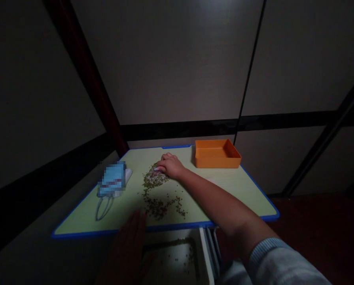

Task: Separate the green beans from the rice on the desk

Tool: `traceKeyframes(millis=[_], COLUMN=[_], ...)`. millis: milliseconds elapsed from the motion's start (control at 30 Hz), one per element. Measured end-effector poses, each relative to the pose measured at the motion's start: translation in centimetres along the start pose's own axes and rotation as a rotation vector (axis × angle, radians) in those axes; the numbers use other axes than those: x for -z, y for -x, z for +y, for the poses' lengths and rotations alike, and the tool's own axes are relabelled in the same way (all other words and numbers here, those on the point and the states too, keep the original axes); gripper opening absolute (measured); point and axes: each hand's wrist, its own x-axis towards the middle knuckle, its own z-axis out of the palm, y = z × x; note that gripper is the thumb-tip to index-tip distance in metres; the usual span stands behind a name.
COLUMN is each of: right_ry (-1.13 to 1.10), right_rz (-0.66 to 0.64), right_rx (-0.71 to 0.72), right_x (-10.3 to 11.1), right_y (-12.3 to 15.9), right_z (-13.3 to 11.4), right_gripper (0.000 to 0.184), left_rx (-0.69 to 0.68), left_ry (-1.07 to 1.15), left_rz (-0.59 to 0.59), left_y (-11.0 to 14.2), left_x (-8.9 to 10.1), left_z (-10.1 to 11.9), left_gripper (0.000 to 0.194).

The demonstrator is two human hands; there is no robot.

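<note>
My right hand (170, 165) reaches across the low table (212, 194), its fingers curled down at a pile of small greenish and pale grains (153, 179). Something whitish shows at the fingertips, too small to make out. Nearer to me lies a looser scatter of brownish grains (157, 208). My left hand (133, 231), dark in shadow, is at the table's front edge beside that scatter. Its fingers look stretched out and seem to hold nothing.
An orange open tray (218, 162) stands at the back right. On the left lies a blurred light-blue item (113, 180) with a cord loop. Below the front edge is a white-rimmed bin or drawer (205, 257) with scattered grains inside. Panelled walls close in behind and left.
</note>
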Motion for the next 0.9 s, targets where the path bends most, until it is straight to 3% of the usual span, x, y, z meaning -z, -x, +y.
traceKeyframes(millis=[333,533,733,900], right_ry=[0.03,0.01,0.037,0.057], right_rz=[-0.006,-0.022,-0.049,-0.04], right_rx=[0.079,0.08,0.113,0.183], right_x=[0.9,1.9,2.8,3.1], right_y=[1.7,3.4,5.1,5.9], right_z=[0.3,0.5,0.3,-0.2], right_gripper=[0.036,0.037,0.041,0.041], left_rx=[-0.013,0.014,-0.039,-0.037], left_ry=[0.0,-0.025,-0.096,-0.089], left_rz=[0.085,0.037,0.095,0.065], left_y=[-0.3,-0.5,-0.9,-0.9], left_x=[-0.2,0.1,0.2,0.3], left_z=[0.2,0.4,0.2,0.2], left_gripper=[0.084,0.085,0.086,0.087])
